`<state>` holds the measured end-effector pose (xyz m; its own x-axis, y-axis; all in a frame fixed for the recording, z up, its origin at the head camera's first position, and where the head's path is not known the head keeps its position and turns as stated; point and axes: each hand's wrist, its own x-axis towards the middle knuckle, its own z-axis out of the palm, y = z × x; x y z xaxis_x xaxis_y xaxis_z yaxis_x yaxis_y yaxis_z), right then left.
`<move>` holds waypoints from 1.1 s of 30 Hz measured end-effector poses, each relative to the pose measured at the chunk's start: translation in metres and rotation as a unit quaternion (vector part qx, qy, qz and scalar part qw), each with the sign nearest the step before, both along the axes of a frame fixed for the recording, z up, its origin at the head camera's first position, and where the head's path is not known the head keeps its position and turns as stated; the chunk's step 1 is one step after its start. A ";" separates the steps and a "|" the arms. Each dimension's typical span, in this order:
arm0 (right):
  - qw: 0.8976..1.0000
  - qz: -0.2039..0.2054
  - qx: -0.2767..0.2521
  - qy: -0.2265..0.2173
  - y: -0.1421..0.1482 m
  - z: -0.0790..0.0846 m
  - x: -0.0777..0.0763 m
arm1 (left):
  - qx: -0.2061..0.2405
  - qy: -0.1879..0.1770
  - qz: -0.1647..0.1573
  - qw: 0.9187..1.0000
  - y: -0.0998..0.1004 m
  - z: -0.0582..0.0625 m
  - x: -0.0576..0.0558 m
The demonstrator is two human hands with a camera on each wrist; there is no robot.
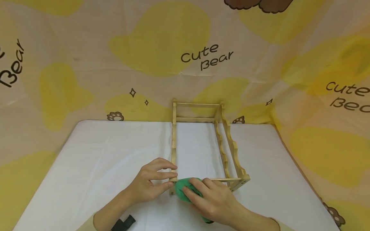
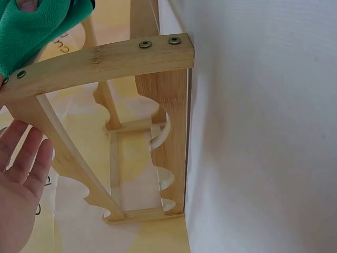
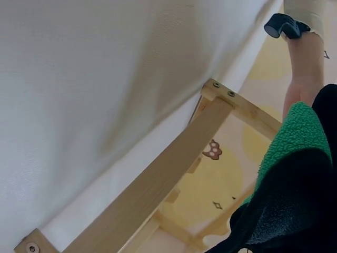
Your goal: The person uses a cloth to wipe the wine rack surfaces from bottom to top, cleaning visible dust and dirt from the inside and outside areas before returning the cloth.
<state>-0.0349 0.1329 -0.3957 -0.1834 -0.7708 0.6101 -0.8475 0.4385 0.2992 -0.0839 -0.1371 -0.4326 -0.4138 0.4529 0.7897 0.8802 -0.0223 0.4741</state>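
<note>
A light wooden rack [image 1: 174,141] with scalloped side rails lies on the white table, its short end towards me. My left hand [image 1: 150,183] touches the rack's near left corner; in the left wrist view its fingers [image 2: 25,161] lie nearly straight against a side rail. My right hand [image 1: 215,199] grips a bunched green cloth [image 1: 182,190] and presses it on the near end bar beside that corner. In the right wrist view the cloth [image 3: 299,138] shows next to a dark fabric part, and the right fingers are hidden. Screw heads [image 2: 145,44] dot the end bar.
The white table [image 1: 127,144] surrounds the rack. Behind and to the right hangs a yellow patterned cloth backdrop [image 1: 162,38]. A black strap device [image 1: 123,223] sits at my left wrist.
</note>
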 end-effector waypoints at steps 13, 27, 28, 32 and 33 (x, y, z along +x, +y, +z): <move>0.999 -0.030 0.001 -0.032 0.032 0.000 0.007 | 0.004 0.009 0.019 1.000 0.003 -0.001 0.000; 0.999 -0.036 -0.025 -0.017 0.074 0.000 0.011 | 0.013 0.011 0.044 0.999 0.008 0.000 0.003; 0.999 -0.039 -0.028 -0.017 0.077 0.000 0.011 | 0.013 0.013 0.049 0.999 0.009 0.001 0.004; 0.998 -0.051 -0.046 -0.012 0.086 0.001 0.012 | 0.007 0.018 0.075 0.997 0.010 0.004 0.007; 0.997 -0.053 -0.051 -0.011 0.088 0.002 0.012 | 0.004 0.020 0.083 0.996 0.011 0.005 0.008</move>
<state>-0.0225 0.2208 -0.3939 -0.2749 -0.6809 0.6789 -0.8003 0.5533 0.2309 -0.0759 -0.1261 -0.4279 -0.4505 0.3754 0.8100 0.8903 0.1209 0.4391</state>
